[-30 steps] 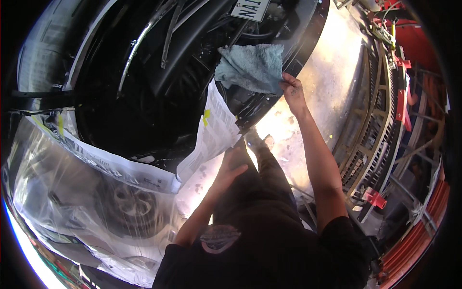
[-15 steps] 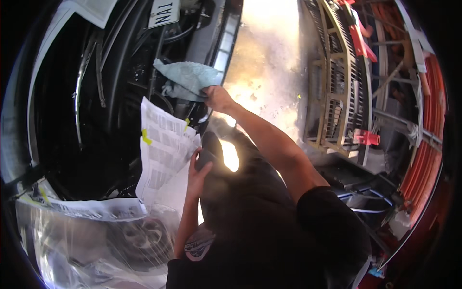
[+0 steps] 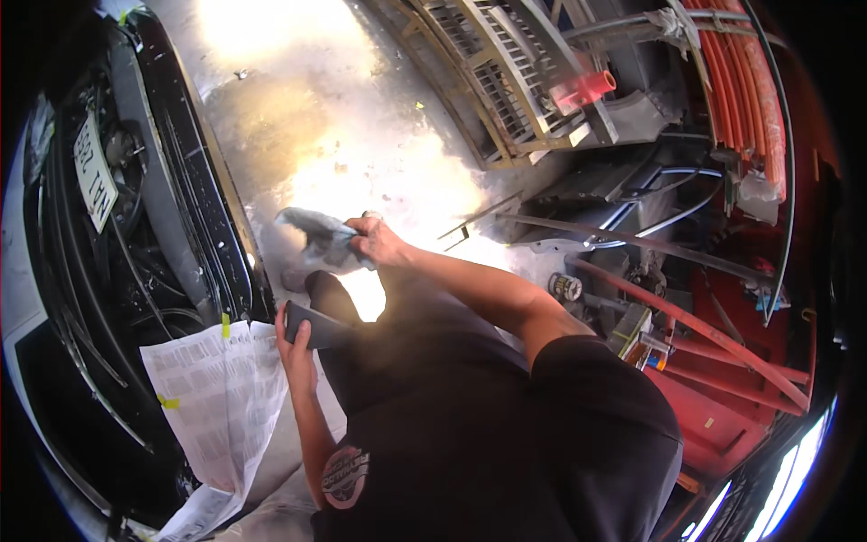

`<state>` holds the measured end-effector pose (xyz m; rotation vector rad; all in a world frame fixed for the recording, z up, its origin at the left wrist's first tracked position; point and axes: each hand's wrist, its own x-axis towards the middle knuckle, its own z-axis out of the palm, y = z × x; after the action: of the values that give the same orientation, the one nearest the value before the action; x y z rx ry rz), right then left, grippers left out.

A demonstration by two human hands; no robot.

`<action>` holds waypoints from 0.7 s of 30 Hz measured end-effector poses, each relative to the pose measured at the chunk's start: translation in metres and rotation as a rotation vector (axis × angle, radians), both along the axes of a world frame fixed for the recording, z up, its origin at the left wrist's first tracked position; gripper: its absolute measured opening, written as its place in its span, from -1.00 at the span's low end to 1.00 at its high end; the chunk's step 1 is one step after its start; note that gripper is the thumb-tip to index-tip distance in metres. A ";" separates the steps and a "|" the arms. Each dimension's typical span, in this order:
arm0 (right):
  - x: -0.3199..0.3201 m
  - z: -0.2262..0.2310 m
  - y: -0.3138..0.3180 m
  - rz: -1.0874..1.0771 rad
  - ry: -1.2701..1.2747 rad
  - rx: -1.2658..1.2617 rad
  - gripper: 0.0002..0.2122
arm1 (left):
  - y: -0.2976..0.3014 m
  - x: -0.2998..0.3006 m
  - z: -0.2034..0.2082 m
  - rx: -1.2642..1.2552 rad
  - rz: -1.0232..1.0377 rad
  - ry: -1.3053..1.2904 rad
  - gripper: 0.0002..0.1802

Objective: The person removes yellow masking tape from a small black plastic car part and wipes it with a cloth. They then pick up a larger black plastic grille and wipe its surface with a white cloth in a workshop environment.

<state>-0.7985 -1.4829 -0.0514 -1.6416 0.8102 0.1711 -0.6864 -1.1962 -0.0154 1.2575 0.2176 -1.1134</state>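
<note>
Right hand (image 3: 379,242): fingers clamped together on a crumpled grey-blue cloth (image 3: 318,238), held out in front of the body above the sunlit concrete floor (image 3: 298,117). The cloth hangs to the left of the fist, clear of the black car (image 3: 194,226) beside it.

Left hand (image 3: 296,348): fingers wrapped around a dark flat block (image 3: 316,327), held close to the torso, just right of the car's edge. What kind of block it is cannot be told.

A sheet of printed paper (image 3: 221,406) is stuck on the car body with yellow tape tabs (image 3: 226,325), just left of the left hand. It is near the hand; whether it touches, I cannot tell.

Surroundings: a metal grating (image 3: 506,81) leans at the far side of the floor; red pipes (image 3: 750,90) and red steel bars (image 3: 713,334) lie to the right.
</note>
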 end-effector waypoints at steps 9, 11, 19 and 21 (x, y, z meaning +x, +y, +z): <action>-0.102 -0.040 -0.061 -0.125 0.018 -0.323 -0.54 | -0.059 -0.060 0.003 -0.011 0.143 0.087 -0.41; -0.110 -0.035 -0.101 0.018 0.045 -0.339 -0.54 | -0.074 -0.076 -0.005 -0.022 0.182 0.045 -0.51; -0.110 -0.048 -0.150 0.117 -0.170 -0.186 -0.46 | -0.095 -0.104 0.035 -0.015 0.403 0.058 -0.41; -0.075 0.017 -0.125 0.264 -0.195 -0.392 -0.49 | -0.088 -0.113 0.035 0.005 0.472 0.052 -0.41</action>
<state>-0.8735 -1.6083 -0.0345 -2.0985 0.4947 0.0354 -0.7996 -1.2840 0.0196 1.1065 0.5279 -0.7368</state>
